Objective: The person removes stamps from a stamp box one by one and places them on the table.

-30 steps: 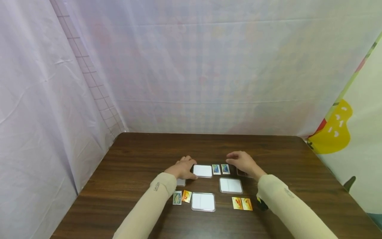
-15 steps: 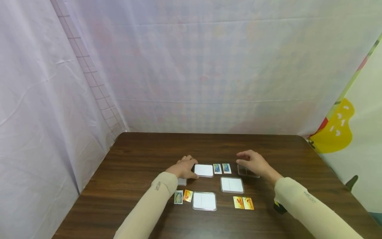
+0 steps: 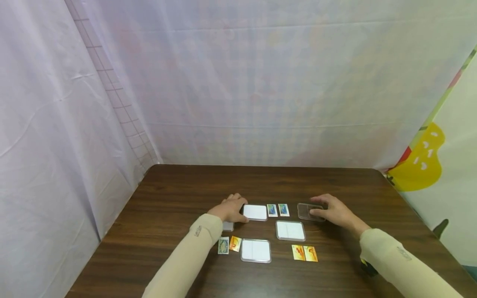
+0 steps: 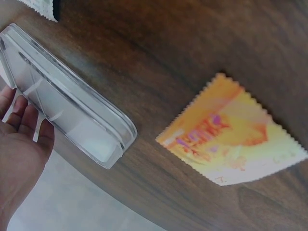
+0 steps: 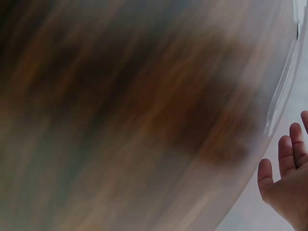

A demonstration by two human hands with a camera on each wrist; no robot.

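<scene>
My left hand (image 3: 232, 207) grips the left end of a flat clear case with a white inside (image 3: 255, 212), thumb at its near corner and fingers toward the far one. In the left wrist view the fingers (image 4: 30, 118) meet the edge of the clear case (image 4: 72, 98). To the right, my right hand (image 3: 333, 211) is over the right end of a see-through plastic lid (image 3: 304, 211), thumb and fingers spread apart. The right wrist view is blurred; there the right hand (image 5: 288, 183) has loosely straight fingers. Two blue stamps (image 3: 278, 210) lie between case and lid.
Two more white-filled clear cases (image 3: 290, 230) (image 3: 256, 251) lie nearer, and another case (image 3: 228, 226) is partly hidden by the left hand. Orange stamps (image 3: 304, 253) lie front right. A green stamp (image 3: 223, 245) and an orange stamp (image 3: 235, 243) lie front left on the wooden table (image 3: 193, 182).
My right hand has moved to the right, from beside the blue stamps to the right end of the see-through lid, uncovering most of it. The left hand stays at the case.
</scene>
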